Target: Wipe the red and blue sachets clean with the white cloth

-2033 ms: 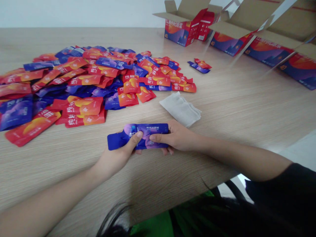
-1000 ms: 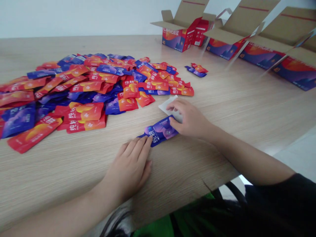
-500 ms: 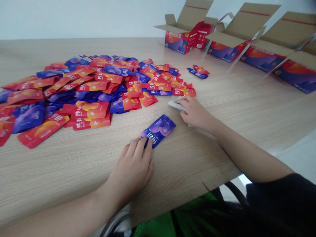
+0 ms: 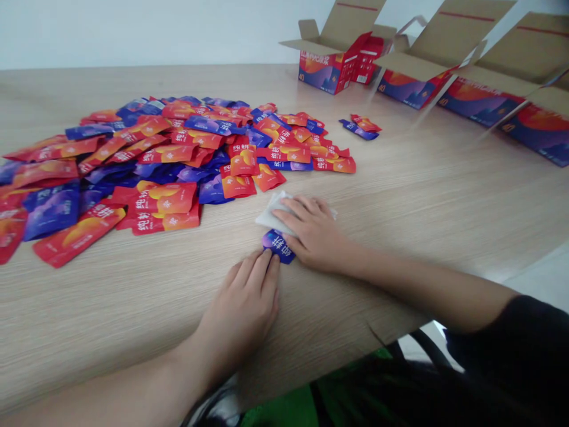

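Observation:
A blue-purple foil sachet (image 4: 278, 246) lies on the wooden table (image 4: 400, 196), with only its lower end showing. A folded white cloth (image 4: 271, 214) covers the rest of it. My right hand (image 4: 313, 233) presses flat on the cloth, fingers spread, without gripping it. My left hand (image 4: 242, 308) rests palm-down on the table, its fingertips touching the sachet's exposed end. Neither hand holds the sachet.
A large loose heap of red-orange and blue-purple sachets (image 4: 178, 154) spreads left of my hands. Two sachets (image 4: 360, 126) lie apart at the far right. Several open red-and-purple cardboard boxes (image 4: 331, 68) stand along the table's back right.
The sachet has gone from my two hands onto the table. My right hand has dragged the white cloth left over most of the sachet. My left hand has stayed at its lower end.

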Demonstrator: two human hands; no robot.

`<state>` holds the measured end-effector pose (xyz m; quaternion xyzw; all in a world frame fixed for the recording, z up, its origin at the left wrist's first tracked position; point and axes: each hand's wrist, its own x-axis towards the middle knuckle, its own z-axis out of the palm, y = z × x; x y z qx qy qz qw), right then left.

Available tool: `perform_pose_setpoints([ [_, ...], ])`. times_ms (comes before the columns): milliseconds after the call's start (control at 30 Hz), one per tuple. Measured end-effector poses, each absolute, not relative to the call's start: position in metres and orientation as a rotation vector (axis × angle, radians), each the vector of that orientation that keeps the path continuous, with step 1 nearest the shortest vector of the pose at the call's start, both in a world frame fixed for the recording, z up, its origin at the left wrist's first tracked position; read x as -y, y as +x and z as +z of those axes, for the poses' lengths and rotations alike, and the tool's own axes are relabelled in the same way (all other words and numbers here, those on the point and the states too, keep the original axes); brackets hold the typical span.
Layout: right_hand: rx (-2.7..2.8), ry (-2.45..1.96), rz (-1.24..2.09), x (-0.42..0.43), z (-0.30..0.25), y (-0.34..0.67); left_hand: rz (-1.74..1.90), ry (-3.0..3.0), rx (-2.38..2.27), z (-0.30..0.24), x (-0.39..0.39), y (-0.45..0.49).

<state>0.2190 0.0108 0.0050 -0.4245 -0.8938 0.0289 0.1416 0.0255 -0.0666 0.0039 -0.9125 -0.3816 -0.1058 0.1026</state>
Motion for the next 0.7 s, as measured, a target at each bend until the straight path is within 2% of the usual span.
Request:
perform_pose_setpoints([
  [100,2.513,-1.361,0.079,-0.014,0.007,0.224,-0.322,-2.699,1.107,0.003,0.066,0.026],
  [300,2.685,-1.007,0.124,0.000,0.009,0.218,-0.300,-2.748,1.145,0.009,0.065,0.029],
  [467,2.541,-1.318,0.096,-0.011,0.009,0.224,-0.299,-2.721,1.080,0.009,0.067,0.027],
  [633,2.691,-0.992,0.136,0.001,0.008,0.219,-0.211,-2.690,0.989,0.006,0.071,0.024],
  [700,2.660,-1.089,0.140,-0.001,0.008,0.220,-0.245,-2.658,1.007,0.005,0.071,0.023],
])
